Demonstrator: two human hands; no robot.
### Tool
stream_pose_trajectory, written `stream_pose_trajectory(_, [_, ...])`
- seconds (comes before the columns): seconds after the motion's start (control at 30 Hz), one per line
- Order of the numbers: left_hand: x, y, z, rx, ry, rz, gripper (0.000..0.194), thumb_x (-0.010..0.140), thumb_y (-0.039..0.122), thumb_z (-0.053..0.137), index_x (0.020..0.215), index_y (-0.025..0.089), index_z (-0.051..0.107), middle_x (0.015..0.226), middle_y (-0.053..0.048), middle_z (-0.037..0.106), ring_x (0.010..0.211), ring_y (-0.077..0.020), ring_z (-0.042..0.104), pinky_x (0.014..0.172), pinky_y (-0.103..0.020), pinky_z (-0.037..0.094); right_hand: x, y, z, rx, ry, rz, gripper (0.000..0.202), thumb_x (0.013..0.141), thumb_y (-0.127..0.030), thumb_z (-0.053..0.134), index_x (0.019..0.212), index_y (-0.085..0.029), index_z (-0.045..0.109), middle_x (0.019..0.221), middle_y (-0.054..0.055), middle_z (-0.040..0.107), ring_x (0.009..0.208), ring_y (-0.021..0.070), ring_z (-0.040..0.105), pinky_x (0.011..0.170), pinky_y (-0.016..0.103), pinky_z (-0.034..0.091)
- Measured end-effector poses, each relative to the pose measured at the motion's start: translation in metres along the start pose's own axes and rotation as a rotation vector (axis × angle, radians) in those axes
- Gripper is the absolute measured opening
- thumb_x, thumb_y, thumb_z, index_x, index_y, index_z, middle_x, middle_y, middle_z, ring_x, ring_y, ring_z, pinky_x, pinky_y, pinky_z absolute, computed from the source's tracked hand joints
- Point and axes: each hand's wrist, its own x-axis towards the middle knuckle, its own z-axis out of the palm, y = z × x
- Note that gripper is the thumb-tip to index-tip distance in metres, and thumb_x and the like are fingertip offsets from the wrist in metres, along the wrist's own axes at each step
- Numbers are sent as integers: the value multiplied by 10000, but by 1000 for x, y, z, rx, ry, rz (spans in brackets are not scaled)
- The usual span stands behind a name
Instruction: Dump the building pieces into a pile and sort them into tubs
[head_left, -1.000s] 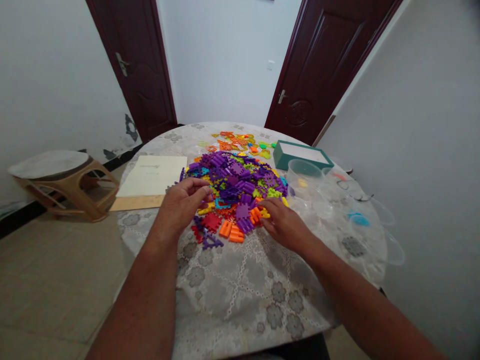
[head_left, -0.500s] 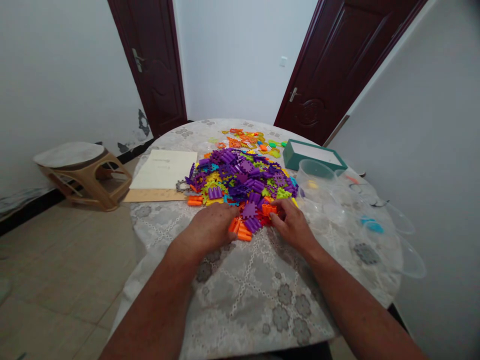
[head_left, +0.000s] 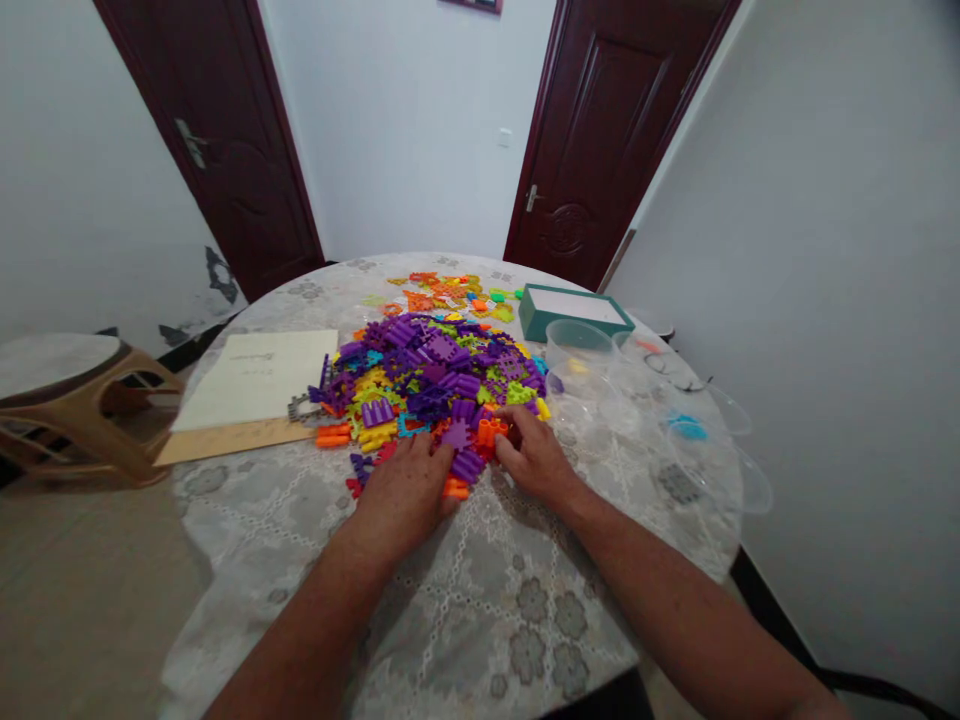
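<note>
In the head view, the right hand (head_left: pixel 534 455) pinches an orange ribbed building piece (head_left: pixel 491 433) at the near right of the mostly purple pile of plastic pieces (head_left: pixel 442 375). The left hand (head_left: pixel 409 490), palm down, covers orange pieces (head_left: pixel 456 488) at the pile's near edge; its grip cannot be told. The hands are apart on the tablecloth (head_left: pixel 480 590).

Soft, cool, fairly dim light lays a faint shadow on the tablecloth (head_left: pixel 465 590) beneath the right hand (head_left: pixel 535 458). The orange piece (head_left: pixel 491 432) in its grip looks slightly smeared; small glints touch the purple pieces (head_left: pixel 442 348) beyond. Past the grip, wide-angle distortion tilts the doors (head_left: pixel 600 130).
</note>
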Motion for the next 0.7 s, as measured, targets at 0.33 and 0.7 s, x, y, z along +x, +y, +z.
stream_pose_trajectory(0.33, [1, -14, 2, -177, -12, 48, 430, 861, 235, 671, 1272, 204, 548, 1343, -144, 579, 1249, -302, 592, 1030, -407, 493, 0, 9, -2, 172, 32, 107, 236, 917, -244, 559, 1129, -207, 656, 945, 21, 694, 799, 185, 637, 739, 311, 494])
stream_pose_trajectory(0.7, [3, -22, -11, -359, 59, 56, 276, 850, 209, 688, 1086, 235, 548, 1125, -63, 652, 1025, -243, 632, 846, -342, 475, -5, -9, 0, 662, -173, 252, 185, 875, -330, 683, 1001, -230, 591, 820, -12, 690, 655, 150, 628, 604, 277, 517])
